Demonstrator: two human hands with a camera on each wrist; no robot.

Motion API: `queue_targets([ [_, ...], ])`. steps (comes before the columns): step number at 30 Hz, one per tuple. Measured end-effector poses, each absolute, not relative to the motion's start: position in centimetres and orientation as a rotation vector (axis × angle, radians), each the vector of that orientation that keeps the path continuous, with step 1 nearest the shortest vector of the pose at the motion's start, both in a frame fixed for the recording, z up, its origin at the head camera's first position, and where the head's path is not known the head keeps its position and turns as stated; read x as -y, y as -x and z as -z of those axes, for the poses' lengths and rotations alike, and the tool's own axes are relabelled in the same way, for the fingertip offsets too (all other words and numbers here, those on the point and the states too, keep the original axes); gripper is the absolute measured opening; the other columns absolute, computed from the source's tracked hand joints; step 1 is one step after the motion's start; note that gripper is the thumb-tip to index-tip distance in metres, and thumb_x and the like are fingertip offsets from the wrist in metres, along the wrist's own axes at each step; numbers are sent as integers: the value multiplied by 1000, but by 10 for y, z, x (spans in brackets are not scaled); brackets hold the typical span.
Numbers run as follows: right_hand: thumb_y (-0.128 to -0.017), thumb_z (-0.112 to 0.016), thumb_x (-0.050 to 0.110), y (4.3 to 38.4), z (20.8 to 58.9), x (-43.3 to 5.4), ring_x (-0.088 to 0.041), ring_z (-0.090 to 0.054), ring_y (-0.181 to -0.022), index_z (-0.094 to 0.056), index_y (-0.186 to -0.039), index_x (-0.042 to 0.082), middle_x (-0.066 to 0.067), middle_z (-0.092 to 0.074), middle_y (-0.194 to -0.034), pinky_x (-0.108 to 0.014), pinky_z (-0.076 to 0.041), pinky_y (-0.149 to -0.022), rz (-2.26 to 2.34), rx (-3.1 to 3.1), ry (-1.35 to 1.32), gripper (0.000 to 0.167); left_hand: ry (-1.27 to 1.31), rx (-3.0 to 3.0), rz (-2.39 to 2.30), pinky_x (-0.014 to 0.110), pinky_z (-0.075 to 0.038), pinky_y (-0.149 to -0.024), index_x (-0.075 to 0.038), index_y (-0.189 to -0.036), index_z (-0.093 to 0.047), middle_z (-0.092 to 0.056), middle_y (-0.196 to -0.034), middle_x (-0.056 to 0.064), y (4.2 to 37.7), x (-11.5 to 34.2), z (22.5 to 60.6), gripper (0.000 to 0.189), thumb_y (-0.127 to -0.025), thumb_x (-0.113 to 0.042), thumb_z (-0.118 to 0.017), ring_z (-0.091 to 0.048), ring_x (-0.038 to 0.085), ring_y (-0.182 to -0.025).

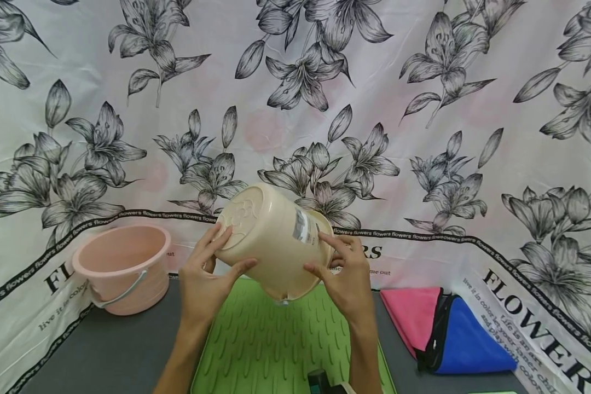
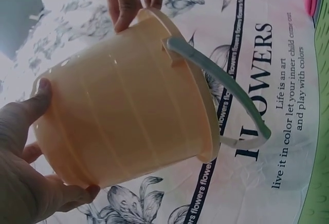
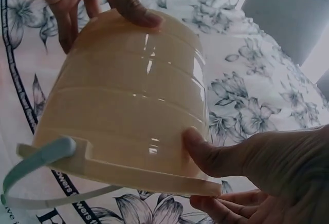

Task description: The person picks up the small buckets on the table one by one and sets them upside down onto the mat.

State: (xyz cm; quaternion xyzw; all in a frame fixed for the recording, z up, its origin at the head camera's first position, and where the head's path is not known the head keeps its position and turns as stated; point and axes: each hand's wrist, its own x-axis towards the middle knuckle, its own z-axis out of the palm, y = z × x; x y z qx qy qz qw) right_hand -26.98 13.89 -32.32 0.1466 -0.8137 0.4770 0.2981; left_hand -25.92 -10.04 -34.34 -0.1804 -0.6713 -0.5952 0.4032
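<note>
Both hands hold up a cream plastic bucket (image 1: 280, 246), tilted on its side above a green textured mat (image 1: 276, 345). My left hand (image 1: 204, 282) grips it at the base, thumb on the side wall and fingers by the embossed bottom. Near the rim, my right hand (image 1: 347, 276) pinches the wall, its fingers at the bucket's lip. A label (image 1: 302, 227) is stuck on the wall. In the left wrist view the grey-green handle (image 2: 226, 80) hangs away from the rim. The bucket's inside is hidden.
A pink bucket (image 1: 123, 268) with a pale handle stands at left on the dark tabletop (image 1: 128, 350). Folded pink and blue cloth items (image 1: 473, 339) lie at right. A small black-topped object (image 1: 319, 380) shows at the bottom edge. Behind hangs a flower-printed sheet (image 1: 295, 137).
</note>
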Motion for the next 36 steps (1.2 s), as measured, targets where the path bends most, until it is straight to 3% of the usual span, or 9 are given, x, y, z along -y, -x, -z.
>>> queue_targets([
  [5, -65, -97, 17, 274, 327, -140, -43, -57, -128, -75, -123, 3, -25, -56, -137, -57, -59, -99, -1118, 2146, -495, 64, 447, 1723, 1485, 10, -42, -112, 4, -134, -67, -47, -157, 30, 258, 103, 342, 66, -72, 7, -91, -49, 50, -144],
  [9, -63, -96, 12, 282, 333, -137, -48, -50, -143, -72, -122, -2, -25, -57, -149, -64, -49, -113, -1090, 2100, -686, 66, 397, 1758, 1451, 9, -40, -113, 3, -131, -71, -52, -155, 26, 259, 107, 341, 63, -71, 3, -93, -52, 47, -144],
  [15, -70, -94, 11, 294, 340, -131, -41, -58, -139, -49, -153, 5, -22, -59, -151, -58, -53, -111, -1143, 2106, -946, 95, 404, 1733, 1451, 7, -42, -111, 3, -125, -74, -58, -148, 27, 262, 115, 342, 58, -70, 6, -92, -57, 47, -139],
  [21, -66, -99, 15, 291, 339, -123, -35, -64, -131, -39, -160, 4, -19, -60, -150, -49, -62, -101, -1161, 2054, -971, 112, 406, 1693, 1415, 8, -43, -112, 3, -132, -70, -55, -149, 29, 260, 107, 342, 65, -71, 2, -93, -55, 48, -138],
  [25, -66, -98, 5, 285, 334, -128, -39, -60, -137, -40, -159, 1, -22, -56, -152, -43, -56, -111, -1251, 1977, -920, 110, 459, 1598, 1616, 14, -44, -116, 3, -154, -45, -39, -161, 26, 259, 99, 341, 92, -76, -3, -92, -48, 38, -147],
  [28, -66, -95, -3, 282, 331, -133, -41, -51, -146, -39, -158, -3, -25, -50, -157, -35, -45, -121, -1365, 1935, -899, 107, 603, 1454, 1812, 20, -39, -122, 3, -160, -29, -26, -168, 24, 258, 97, 341, 102, -79, -3, -90, -37, 25, -158],
  [32, -69, -96, 2, 280, 330, -137, -42, -46, -149, -39, -158, -2, -25, -48, -159, -27, -40, -122, -1478, 1928, -849, 105, 793, 1398, 1845, 24, -31, -127, 9, -159, -30, -16, -170, 22, 260, 96, 342, 96, -81, 3, -86, -27, 19, -162],
  [34, -70, -96, 6, 279, 330, -138, -41, -48, -148, -41, -158, 1, -24, -50, -157, -26, -41, -121, -1519, 1925, -818, 105, 831, 1437, 1810, 24, -29, -128, 4, -160, -31, -13, -170, 17, 260, 95, 342, 94, -82, 7, -84, -24, 23, -163],
  [36, -69, -97, 7, 279, 330, -140, -36, -52, -145, -42, -158, 2, -24, -52, -155, -26, -43, -120, -1554, 1914, -800, 104, 803, 1542, 1711, 20, -30, -128, -5, -161, -33, -10, -173, 11, 259, 96, 342, 95, -83, 0, -86, -22, 28, -163],
])
